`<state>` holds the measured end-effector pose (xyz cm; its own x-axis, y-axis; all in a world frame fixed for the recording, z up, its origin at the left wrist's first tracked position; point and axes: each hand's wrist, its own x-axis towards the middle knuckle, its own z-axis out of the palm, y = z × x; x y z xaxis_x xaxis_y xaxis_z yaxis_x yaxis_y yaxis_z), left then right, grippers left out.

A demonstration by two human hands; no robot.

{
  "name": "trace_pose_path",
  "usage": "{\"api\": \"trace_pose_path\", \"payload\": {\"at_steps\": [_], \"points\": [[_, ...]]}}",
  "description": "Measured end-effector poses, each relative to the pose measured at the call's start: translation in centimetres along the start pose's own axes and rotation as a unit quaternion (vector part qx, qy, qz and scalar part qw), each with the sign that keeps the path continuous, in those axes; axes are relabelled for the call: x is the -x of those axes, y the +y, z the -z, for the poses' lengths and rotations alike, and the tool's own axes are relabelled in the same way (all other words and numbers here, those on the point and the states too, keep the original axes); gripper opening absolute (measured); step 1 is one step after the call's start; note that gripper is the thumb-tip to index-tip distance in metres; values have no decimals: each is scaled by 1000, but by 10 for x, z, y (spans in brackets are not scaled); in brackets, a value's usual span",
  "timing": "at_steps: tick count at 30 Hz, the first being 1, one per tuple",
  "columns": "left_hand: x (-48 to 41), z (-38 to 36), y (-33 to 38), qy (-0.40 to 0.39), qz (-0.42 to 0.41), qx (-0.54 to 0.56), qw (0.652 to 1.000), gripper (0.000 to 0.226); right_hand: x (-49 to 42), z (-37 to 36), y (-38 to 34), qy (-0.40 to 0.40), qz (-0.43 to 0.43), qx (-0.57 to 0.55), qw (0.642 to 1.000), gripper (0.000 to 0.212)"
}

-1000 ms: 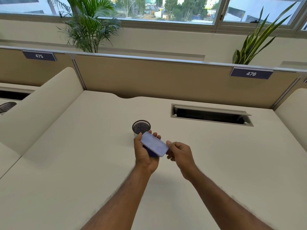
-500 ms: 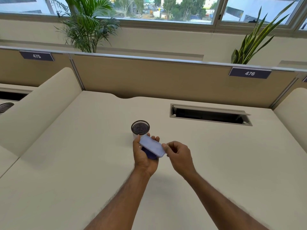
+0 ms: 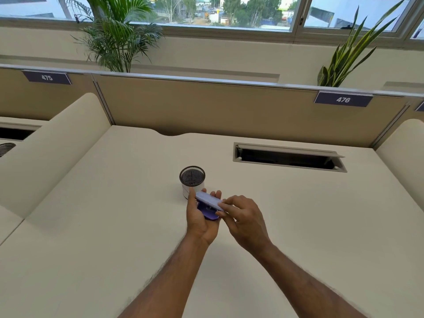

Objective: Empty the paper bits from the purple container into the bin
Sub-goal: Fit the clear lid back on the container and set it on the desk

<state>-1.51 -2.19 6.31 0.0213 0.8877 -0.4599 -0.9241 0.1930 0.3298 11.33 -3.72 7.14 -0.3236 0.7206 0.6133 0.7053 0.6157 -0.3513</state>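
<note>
My left hand [image 3: 200, 220] holds the purple container [image 3: 209, 204] just above the cream desk, thumb on one side and fingers curled around the far side. Its pale lilac tray faces up and a darker purple body shows beneath it. My right hand [image 3: 242, 218] pinches the right end of the pale tray with thumb and fingertips. The bin [image 3: 192, 181], a small round mesh-topped cup with a white wall, stands on the desk right behind the container, almost touching my left fingers. No paper bits are visible.
The desk [image 3: 114, 226] is bounded by tan partition panels [image 3: 206, 106] at the back and rounded dividers on both sides. A rectangular cable slot [image 3: 289, 158] opens at the back right. Another mesh cup [image 3: 5, 149] sits on the neighbouring desk at far left.
Both hands and the container have drifted slightly toward the bin. My right hand has closed in over the container's right end, and the darker purple part now shows more below the pale tray.
</note>
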Motion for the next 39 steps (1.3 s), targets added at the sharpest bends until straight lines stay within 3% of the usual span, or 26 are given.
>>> {"api": "trace_pose_path", "payload": {"at_steps": [5, 9, 13, 17, 19, 23, 25, 28, 34, 39], "points": [[-2, 10, -5, 12, -3, 3, 1000, 50, 0, 4, 10, -1, -148, -95, 984, 24], [-7, 11, -14, 22, -9, -6, 1000, 45, 14, 0, 12, -22, -316, -246, 916, 34], [-10, 11, -22, 37, 10, -48, 998, 43, 24, -1, 20, -22, -365, -331, 870, 22], [-14, 16, -29, 67, 30, -188, 979, 52, 29, 4, 33, 19, -408, -343, 846, 16], [-16, 17, -38, 77, 29, -242, 967, 53, 32, 6, 39, 58, -457, -371, 807, 22], [-18, 11, -60, 76, 33, -287, 954, 49, 35, 6, 49, 135, -532, -469, 692, 38], [-20, 8, -73, 70, 44, -289, 954, 49, 37, 7, 55, 164, -548, -485, 661, 49], [-24, 3, -93, 60, 69, -285, 954, 54, 43, 8, 66, 178, -564, -443, 674, 64], [-34, -5, -130, 38, 106, -307, 945, 50, 52, 18, 98, 177, -562, -371, 718, 65], [-46, -17, -147, 28, 118, -361, 925, 43, 59, 36, 126, 104, -537, -332, 768, 81]]}}
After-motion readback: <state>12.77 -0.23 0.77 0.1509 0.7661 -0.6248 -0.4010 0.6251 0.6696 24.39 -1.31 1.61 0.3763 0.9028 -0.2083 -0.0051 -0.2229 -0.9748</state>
